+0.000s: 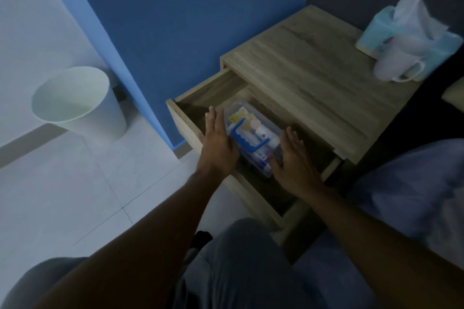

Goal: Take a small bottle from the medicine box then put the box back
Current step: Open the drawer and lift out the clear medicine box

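We see one clear medicine box (253, 138) with one blue handle (247, 138) lying in the open drawer (198, 98). Our left hand (219, 144) and right hand (295, 163), fingers spread, flank it, gripping nothing. Labels inside are unreadable.

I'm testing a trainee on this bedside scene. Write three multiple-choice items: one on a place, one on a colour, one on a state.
1. Where is the clear medicine box?
A. On the nightstand top
B. Inside the open drawer
C. In the waste bin

2. What colour is the box's handle?
A. Red
B. Green
C. Blue

3. How are the left hand and right hand?
A. Open, one at each side of the box
B. Fists on the floor
C. Both holding the mug

Answers:
1 B: drawer walls surround the box.
2 C: the handle is bright blue.
3 A: the fingers are spread flat, flanking the box.
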Demonstrator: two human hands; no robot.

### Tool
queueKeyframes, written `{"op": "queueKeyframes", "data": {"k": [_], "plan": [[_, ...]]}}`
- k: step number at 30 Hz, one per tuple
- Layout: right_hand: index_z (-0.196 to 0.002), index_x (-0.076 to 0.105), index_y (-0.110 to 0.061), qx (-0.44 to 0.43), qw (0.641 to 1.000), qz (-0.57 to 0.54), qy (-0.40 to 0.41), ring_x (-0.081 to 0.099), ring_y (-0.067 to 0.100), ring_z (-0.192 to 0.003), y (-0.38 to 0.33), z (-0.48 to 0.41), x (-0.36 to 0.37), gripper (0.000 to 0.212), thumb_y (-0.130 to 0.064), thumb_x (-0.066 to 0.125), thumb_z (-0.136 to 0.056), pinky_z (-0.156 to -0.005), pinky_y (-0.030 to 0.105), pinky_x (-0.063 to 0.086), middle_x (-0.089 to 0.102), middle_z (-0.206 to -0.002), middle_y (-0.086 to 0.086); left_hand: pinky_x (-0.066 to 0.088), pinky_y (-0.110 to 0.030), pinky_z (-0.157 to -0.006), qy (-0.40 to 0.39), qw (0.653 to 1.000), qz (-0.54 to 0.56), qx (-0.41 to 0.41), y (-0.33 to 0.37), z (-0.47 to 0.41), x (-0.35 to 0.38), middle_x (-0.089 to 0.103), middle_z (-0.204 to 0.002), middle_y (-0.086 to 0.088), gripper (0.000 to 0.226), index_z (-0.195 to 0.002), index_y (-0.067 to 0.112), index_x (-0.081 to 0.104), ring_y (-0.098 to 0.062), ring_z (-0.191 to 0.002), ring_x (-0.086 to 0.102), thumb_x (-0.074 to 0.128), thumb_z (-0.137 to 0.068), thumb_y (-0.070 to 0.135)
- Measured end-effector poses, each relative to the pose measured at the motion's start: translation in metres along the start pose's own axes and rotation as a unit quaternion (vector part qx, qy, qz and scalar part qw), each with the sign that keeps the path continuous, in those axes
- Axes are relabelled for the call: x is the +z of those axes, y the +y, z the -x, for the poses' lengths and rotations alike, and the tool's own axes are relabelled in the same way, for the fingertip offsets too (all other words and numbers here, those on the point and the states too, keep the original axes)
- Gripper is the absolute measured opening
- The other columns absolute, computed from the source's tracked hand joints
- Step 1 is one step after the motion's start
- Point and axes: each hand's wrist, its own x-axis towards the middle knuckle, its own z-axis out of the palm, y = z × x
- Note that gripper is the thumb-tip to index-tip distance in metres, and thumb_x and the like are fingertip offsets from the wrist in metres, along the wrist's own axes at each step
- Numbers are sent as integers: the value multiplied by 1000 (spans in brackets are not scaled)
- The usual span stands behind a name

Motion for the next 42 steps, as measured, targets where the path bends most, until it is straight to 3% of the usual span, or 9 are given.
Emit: {"op": "queueKeyframes", "data": {"k": [7,11,14,18,23,27,34,38,42], "plan": [[-157,10,-22,78,994,-68,48,18,23,-152,5,-17,11,65,-38,41,-102,-119,46,28,12,-166,4,24,-52,-118,-69,992,-56,-94,7,-45,-2,20,-160,-15,57,-150,9,26,-31,-148,18,48,-98,20],[-157,11,-30,129,979,-144,70,43,25,-137,10,-20,17,68,-46,44,-100,-97,40,49,30,-158,8,43,-49,-106,-92,983,-75,-138,14,-62,3,39,-145,-21,48,-142,4,36,-33,-131,44,49,-98,20],[-156,20,-27,147,977,-139,63,48,25,-131,14,-22,18,64,-49,43,-100,-83,27,42,38,-153,10,46,-41,-101,-69,977,-16,-199,9,-70,6,41,-144,-18,58,-145,6,32,-30,-127,49,56,-94,19],[-155,25,-29,185,963,-187,52,49,26,-132,14,-25,15,65,-50,48,-98,-87,30,44,42,-152,10,47,-36,-87,-45,970,22,-237,7,-71,7,48,-136,-16,53,-139,10,39,-29,-119,55,61,-91,20],[-149,38,-27,239,926,-282,82,58,16,-113,4,-20,15,62,-36,63,-93,-61,13,37,54,-143,7,53,-40,-86,-33,961,51,-269,12,-60,-5,54,-128,-14,41,-130,10,47,-26,-109,59,57,-93,25],[-146,44,-25,250,900,-351,70,56,-3,-82,-7,-5,3,62,-31,69,-89,-58,14,41,61,-134,4,49,-30,-69,-17,973,72,-220,27,-48,-25,56,-123,-10,33,-126,14,50,-19,-100,59,54,-95,26],[-126,66,-20,158,920,-341,110,69,0,-81,-43,-3,-70,42,-39,69,-88,-65,16,54,73,-101,-10,46,-34,-87,75,989,-10,-124,86,-55,-81,59,-124,-17,45,-126,6,51,-35,-113,59,55,-95,37],[-126,65,-20,139,914,-351,147,65,-6,-73,-62,-18,-120,44,-35,72,-85,-50,3,45,70,-101,-15,47,-34,-92,110,988,-16,-106,121,-76,-111,58,-127,-19,52,-126,6,53,-36,-116,58,56,-91,45],[-108,71,-17,128,915,-334,184,66,-9,-55,-76,-48,-164,30,-28,76,-80,-46,8,48,68,-74,-15,54,-37,-91,85,991,20,-99,150,-99,-129,67,-117,-15,53,-120,9,61,-31,-104,66,56,-83,46]]}}
